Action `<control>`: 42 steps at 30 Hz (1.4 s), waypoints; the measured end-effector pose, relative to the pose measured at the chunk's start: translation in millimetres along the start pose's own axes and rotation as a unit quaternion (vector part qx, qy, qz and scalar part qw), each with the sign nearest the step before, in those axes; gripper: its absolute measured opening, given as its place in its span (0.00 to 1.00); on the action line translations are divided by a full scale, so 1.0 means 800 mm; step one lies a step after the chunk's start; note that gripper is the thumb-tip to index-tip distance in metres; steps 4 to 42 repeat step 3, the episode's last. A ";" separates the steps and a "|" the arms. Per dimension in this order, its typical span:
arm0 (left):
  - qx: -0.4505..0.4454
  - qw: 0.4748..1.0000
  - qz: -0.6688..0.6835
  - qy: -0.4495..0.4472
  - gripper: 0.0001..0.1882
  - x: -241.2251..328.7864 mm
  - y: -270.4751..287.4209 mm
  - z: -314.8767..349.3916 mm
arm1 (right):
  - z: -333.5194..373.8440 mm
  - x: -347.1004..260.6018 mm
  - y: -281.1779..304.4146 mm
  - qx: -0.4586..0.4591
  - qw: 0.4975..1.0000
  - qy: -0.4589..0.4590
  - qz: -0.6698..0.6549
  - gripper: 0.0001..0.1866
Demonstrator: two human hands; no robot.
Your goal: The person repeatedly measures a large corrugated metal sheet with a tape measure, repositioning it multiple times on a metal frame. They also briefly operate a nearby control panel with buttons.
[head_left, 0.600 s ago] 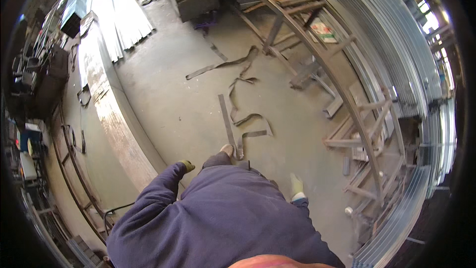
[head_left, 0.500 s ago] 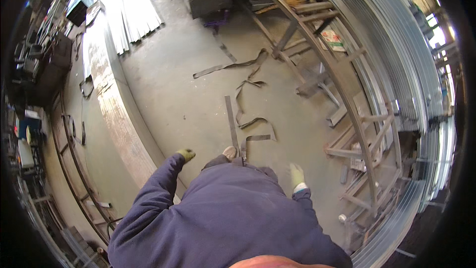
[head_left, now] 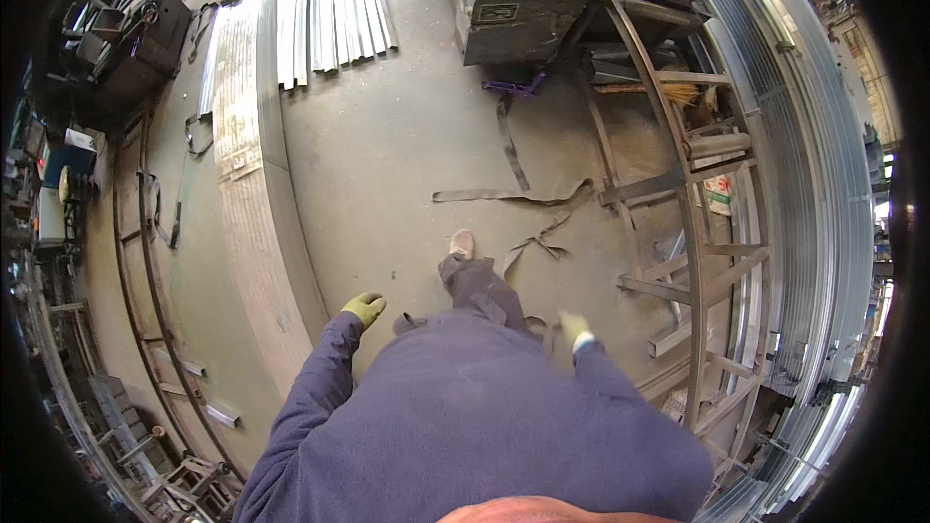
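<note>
My left hand (head_left: 365, 308), in a yellow-green work glove, hangs beside my body near the long metal-clad beam (head_left: 254, 194). Its fingers are loosely bent and a little apart, with nothing seen in them. On the other side, my right hand (head_left: 574, 326) wears a similar pale glove with a white cuff. Motion smears its fingers, and no held thing shows. Neither hand touches anything that I can see. Ahead of my shoe (head_left: 462, 244), dark flat straps (head_left: 513, 196) lie loose across the grey floor (head_left: 378, 155).
To my right stands a rusty steel frame (head_left: 690, 261), with long metal profiles (head_left: 799, 184) stacked beyond it. A control cabinet with buttons (head_left: 518, 5) is ahead. Shiny metal sheets (head_left: 334, 15) lie far left of it. A low rail frame (head_left: 145, 291) runs along my left.
I have moved forward: the cabinet, straps and steel frame now sit nearer. One foot has come out in front. My right hand has swung slightly and is more blurred.
</note>
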State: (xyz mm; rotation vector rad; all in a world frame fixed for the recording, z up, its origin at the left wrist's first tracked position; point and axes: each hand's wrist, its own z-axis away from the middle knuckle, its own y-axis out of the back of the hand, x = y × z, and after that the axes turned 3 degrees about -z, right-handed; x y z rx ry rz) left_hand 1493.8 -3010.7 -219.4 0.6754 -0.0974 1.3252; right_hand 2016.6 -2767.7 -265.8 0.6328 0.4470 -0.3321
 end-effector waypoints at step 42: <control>0.035 0.996 0.014 0.083 0.28 -0.063 0.059 -0.054 | -0.117 -0.126 0.071 -0.028 0.989 0.028 -0.145 0.26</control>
